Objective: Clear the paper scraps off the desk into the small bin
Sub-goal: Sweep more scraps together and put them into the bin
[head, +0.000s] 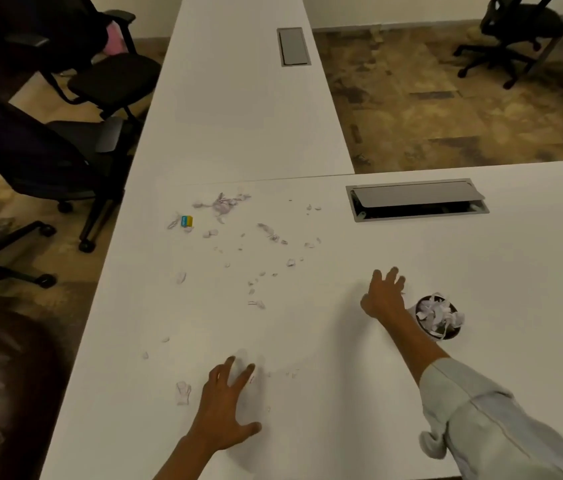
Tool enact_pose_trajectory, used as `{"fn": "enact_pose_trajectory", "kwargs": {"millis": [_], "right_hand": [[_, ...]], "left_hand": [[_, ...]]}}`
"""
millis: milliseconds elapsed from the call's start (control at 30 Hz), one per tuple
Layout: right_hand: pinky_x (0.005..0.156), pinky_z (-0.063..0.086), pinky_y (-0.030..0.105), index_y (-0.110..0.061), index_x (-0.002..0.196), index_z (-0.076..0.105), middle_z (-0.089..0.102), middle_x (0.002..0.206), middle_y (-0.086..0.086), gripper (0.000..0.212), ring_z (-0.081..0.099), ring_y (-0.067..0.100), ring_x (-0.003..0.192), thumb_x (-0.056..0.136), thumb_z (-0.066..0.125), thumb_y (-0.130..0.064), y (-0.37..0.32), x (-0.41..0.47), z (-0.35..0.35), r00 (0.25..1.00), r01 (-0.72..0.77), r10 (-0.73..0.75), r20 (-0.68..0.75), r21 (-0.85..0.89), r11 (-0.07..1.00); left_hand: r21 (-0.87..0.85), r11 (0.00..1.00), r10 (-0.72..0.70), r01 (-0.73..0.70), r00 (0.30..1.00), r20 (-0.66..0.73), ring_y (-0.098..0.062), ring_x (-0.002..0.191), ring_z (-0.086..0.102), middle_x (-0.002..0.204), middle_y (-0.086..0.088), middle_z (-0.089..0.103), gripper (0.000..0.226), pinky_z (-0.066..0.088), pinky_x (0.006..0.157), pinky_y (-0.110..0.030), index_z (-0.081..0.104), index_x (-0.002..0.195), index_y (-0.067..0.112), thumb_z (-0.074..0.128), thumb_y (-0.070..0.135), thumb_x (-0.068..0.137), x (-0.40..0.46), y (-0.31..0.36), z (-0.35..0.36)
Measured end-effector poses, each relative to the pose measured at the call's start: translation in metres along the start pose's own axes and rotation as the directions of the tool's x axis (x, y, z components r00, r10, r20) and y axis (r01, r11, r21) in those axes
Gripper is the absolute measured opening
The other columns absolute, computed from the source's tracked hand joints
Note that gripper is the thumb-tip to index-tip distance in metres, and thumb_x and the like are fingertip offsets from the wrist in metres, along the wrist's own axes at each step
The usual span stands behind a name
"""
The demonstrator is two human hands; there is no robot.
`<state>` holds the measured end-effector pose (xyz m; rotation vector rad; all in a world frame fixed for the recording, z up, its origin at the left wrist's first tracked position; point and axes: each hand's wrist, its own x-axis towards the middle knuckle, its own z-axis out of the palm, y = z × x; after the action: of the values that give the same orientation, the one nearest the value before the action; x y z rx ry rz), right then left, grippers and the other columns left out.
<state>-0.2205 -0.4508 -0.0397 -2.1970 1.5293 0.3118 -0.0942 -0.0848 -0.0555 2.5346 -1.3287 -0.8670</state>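
White scraps strewn diagonally | bin upright, mouth up; hands spread

Two hands, left and right; one small bin; one eraser; dozens of paper scraps; two cable hatches.

The one head view looks forward and down over the near desk, chairs far left.

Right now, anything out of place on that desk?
Yes. Paper scraps lie scattered over the desk, mostly far left, away from the small bin, which is heaped to the rim. A yellow-and-blue eraser sits among them. The cable hatch lid is ajar.
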Motion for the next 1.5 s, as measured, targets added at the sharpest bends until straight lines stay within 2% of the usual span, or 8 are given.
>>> {"fn": "enact_pose_trajectory", "kwargs": {"millis": [300,467,633,733,900,1033,1200,1500], "right_hand": [[0.111,0.027,0.048,0.004,0.146,0.017,0.019,0.148,0.036,0.078,0.022,0.051,0.137,0.089,0.057,-0.031,0.002,-0.001,0.039,0.995,-0.094,0.100,0.012,-0.252,0.963],[0.117,0.019,0.043,0.006,0.143,0.026,0.021,0.151,0.031,0.055,0.015,0.044,0.142,0.092,0.041,-0.008,-0.024,-0.081,0.091,0.986,0.168,-0.168,0.009,-0.054,0.984],[0.104,0.042,0.049,-0.002,0.130,0.054,0.044,0.142,0.028,0.059,0.038,0.045,0.133,0.099,0.020,-0.039,-0.040,-0.157,0.147,0.902,0.431,-0.430,0.030,-0.028,0.902],[0.114,0.031,0.047,-0.009,0.134,0.050,0.039,0.147,0.022,0.067,0.030,0.039,0.139,0.096,0.018,-0.053,-0.044,-0.179,0.163,0.856,0.517,-0.514,0.052,-0.119,0.848],[0.114,0.020,0.051,-0.005,0.144,0.034,0.025,0.154,0.022,0.073,0.009,0.034,0.143,0.095,0.027,-0.059,-0.045,-0.182,0.172,0.828,0.560,-0.549,0.115,-0.135,0.817],[0.112,0.005,0.046,-0.004,0.150,0.019,0.010,0.158,0.021,0.077,-0.002,0.032,0.146,0.096,0.026,-0.058,-0.059,-0.179,0.179,0.748,0.663,-0.643,0.164,-0.143,0.735],[0.113,0.015,0.052,-0.012,0.147,0.028,0.018,0.155,0.022,0.063,0.009,0.038,0.145,0.095,0.034,-0.047,-0.083,-0.180,0.192,0.658,0.753,-0.724,0.207,-0.185,0.631],[0.097,0.050,0.037,-0.017,0.123,0.061,0.057,0.134,0.012,0.068,0.054,0.032,0.124,0.060,0.085,-0.015,-0.065,-0.182,0.187,0.425,0.901,-0.873,0.238,-0.196,0.386]], "left_hand": [[0.140,0.986,0.081,-0.096,0.991,0.108,-0.030,0.143,-0.011,0.156,-0.007,-0.019,0.079,0.009,0.118,-0.043,0.000,0.147,0.035,0.053,0.036,0.088,0.014,0.034,0.018],[0.174,0.978,0.102,-0.113,0.992,0.068,-0.034,0.143,0.005,0.157,-0.014,0.003,0.061,0.020,0.116,-0.039,0.020,0.146,0.012,0.046,0.017,0.091,0.005,0.030,0.028],[0.186,0.971,0.137,-0.151,0.987,0.085,-0.024,0.115,0.058,0.128,-0.008,0.059,0.061,0.056,0.078,-0.021,0.064,0.112,0.013,0.083,0.023,0.055,0.001,0.013,0.029],[0.175,0.969,0.167,-0.172,0.985,0.045,-0.021,0.110,0.062,0.122,-0.005,0.064,0.067,0.055,0.074,-0.019,0.064,0.112,0.014,0.086,0.020,0.049,0.002,0.004,0.031],[0.145,0.984,0.106,-0.100,0.994,-0.031,-0.028,0.120,0.054,0.131,-0.011,0.057,0.077,0.046,0.097,-0.034,0.057,0.123,0.011,0.086,0.026,0.053,-0.001,-0.008,0.021],[0.106,0.994,-0.004,0.016,0.993,-0.115,-0.039,0.138,0.017,0.149,-0.022,0.027,0.096,0.011,0.114,-0.049,0.036,0.138,0.010,0.070,0.044,0.055,-0.005,-0.037,0.009],[0.011,0.953,-0.302,0.303,0.952,-0.052,-0.041,0.141,0.002,0.155,-0.022,0.000,0.123,0.012,0.115,-0.052,0.013,0.148,0.017,0.060,0.068,0.047,-0.014,-0.070,-0.003],[-0.022,0.980,-0.198,0.197,0.980,-0.021,-0.032,0.142,0.001,0.156,-0.012,-0.002,0.099,0.036,0.109,-0.035,0.000,0.148,0.027,0.062,0.031,0.071,-0.019,-0.036,0.006]]}}
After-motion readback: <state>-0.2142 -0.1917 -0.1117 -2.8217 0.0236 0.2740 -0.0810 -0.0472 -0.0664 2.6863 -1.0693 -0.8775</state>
